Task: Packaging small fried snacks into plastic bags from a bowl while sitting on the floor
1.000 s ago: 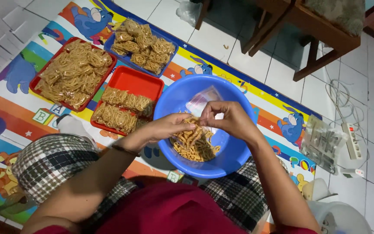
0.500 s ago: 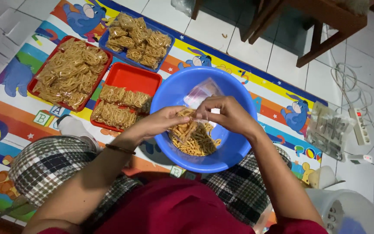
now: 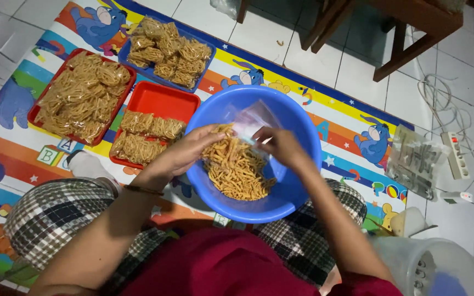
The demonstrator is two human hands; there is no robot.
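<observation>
1. Round blue plastic basin [image 3: 303, 137] on lap: loose fried noodle sticks [image 3: 240, 172] left, approx. half-full.
2. Left hand [image 3: 185, 153] grasps sticks; right hand [image 3: 281, 145] pinches small clear plastic bag [image 3: 250, 121] open.
3. Beyond: red trays [image 3: 163, 101], blue tray [image 3: 124, 55] w/ packed bags; front red tray part-filled.

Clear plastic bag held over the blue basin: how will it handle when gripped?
Likely floppy: the clear plastic bag looks thin and creased, its mouth held open by the right hand. Probably very light while nearly empty. It may be slippery too, since the left hand brings in fried snack sticks that could be oily.
</observation>
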